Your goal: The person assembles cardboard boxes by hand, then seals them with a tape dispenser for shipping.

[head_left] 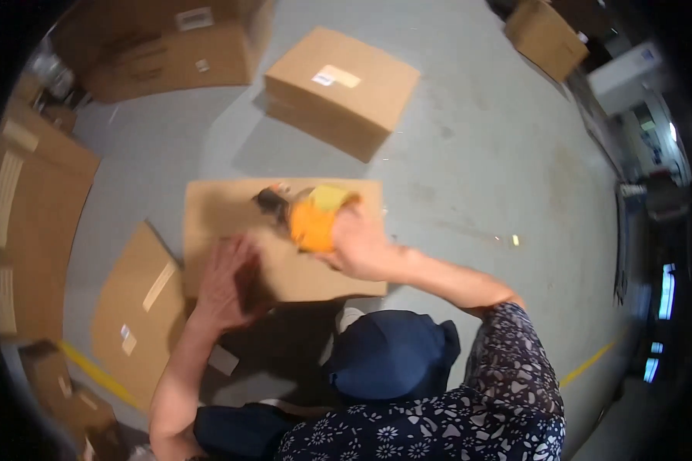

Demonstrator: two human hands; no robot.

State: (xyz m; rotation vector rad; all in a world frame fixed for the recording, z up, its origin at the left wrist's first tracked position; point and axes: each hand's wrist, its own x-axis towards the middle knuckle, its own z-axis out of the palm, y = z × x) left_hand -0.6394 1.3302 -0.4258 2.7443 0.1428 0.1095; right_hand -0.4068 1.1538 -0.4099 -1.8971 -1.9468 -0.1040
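In front of me lies a cardboard box [207, 203], its brown top facing up. My right hand [357, 246] is closed on an orange tape dispenser [312, 227] with a yellowish roll in it. The dispenser's dark front end points left, over the far part of the box top. Motion blurs it, and I cannot tell whether it touches the cardboard. My left hand [227, 280] is open at the near left part of the box, fingers stretched forward and thumb apart, with nothing seen in it.
Beyond the box, a closed carton [338, 92] stands on the grey floor [469, 177]. Large cartons [158, 58] stand at the far left, and another [42, 215] along the left side. A flat-looking cardboard piece [138, 307] lies by my left forearm. One carton [546, 38] is at the far right.
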